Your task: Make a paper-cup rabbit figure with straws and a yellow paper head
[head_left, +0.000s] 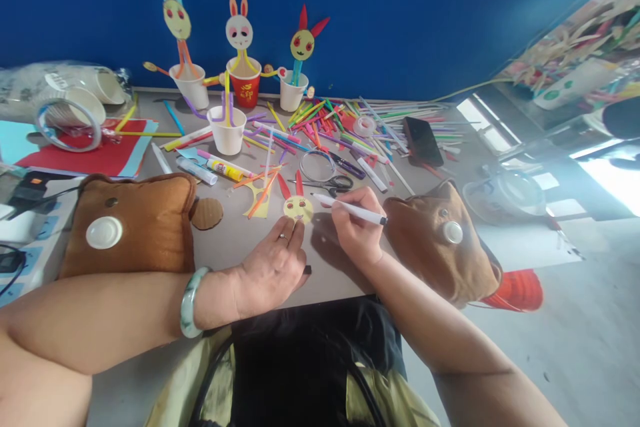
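Note:
A round yellow paper rabbit face (pixel 301 205) with red ears and drawn eyes and mouth lies on the table. My left hand (pixel 270 267) holds it down by its lower edge, fingers close together. A small black cap (pixel 307 269) shows beside that hand's thumb; whether the hand grips it is unclear. My right hand (pixel 357 223) is closed around a white marker (pixel 364 213), its tip pointing left, just right of the face and apart from it. Behind the face lie scissors (pixel 343 183) and a yellow paper scrap (pixel 256 199) with round cut-outs.
Paper cups (pixel 227 133) stand behind, several bearing rabbit figures. Coloured sticks (pixel 320 120), a phone (pixel 423 141) and a glue stick (pixel 224 169) lie across the table. Brown cushion-like pouches (pixel 145 240) flank my arms. A cardboard disc (pixel 207 213) lies left.

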### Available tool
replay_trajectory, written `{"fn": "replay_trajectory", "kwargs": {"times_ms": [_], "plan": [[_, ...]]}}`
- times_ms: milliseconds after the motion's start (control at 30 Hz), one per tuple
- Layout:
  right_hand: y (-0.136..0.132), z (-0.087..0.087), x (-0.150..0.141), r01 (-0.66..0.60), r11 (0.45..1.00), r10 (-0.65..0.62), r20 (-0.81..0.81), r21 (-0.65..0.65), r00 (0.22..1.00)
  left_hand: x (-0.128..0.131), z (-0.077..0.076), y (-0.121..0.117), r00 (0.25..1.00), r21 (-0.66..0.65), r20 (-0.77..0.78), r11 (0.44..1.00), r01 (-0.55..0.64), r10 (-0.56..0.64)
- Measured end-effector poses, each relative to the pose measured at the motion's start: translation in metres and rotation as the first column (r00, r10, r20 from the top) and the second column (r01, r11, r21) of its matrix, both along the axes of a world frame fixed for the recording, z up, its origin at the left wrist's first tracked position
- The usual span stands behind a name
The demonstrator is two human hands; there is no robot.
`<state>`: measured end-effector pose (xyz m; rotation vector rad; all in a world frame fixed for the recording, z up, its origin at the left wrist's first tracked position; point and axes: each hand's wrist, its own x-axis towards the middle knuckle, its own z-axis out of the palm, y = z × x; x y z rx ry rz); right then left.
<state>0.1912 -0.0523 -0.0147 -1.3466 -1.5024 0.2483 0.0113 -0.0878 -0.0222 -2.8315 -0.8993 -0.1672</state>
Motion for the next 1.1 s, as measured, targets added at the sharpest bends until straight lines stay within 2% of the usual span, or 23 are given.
{"fn": "replay_trajectory", "kwargs": {"times_ms": [300,567,867,1100], "plan": [[0.0017,-0.0027,-0.0054,-0.069,0.993,0.069,-0.002,-0.099,0.998,-0.0013,-0.0019,0.0006,0.999,0.033,0.026,0.999,0.020,-0.021],[0.0010,-0.0058,-0.0062,-0.086,0.983,0.099,0.076,-0.164,0.992,-0.0009,-0.0034,0.0000,0.999,0.026,0.047,1.000,0.009,-0.010],[0.0034,-0.0092,-0.0078,-0.142,0.954,0.164,0.062,-0.264,0.985,-0.0010,-0.0048,-0.0002,0.999,0.057,0.051,0.998,0.005,-0.008],[0.0034,-0.0085,-0.0079,-0.160,0.949,0.180,0.049,-0.272,0.982,-0.0009,-0.0045,-0.0002,0.999,0.040,0.042,0.999,-0.001,-0.001]]}}
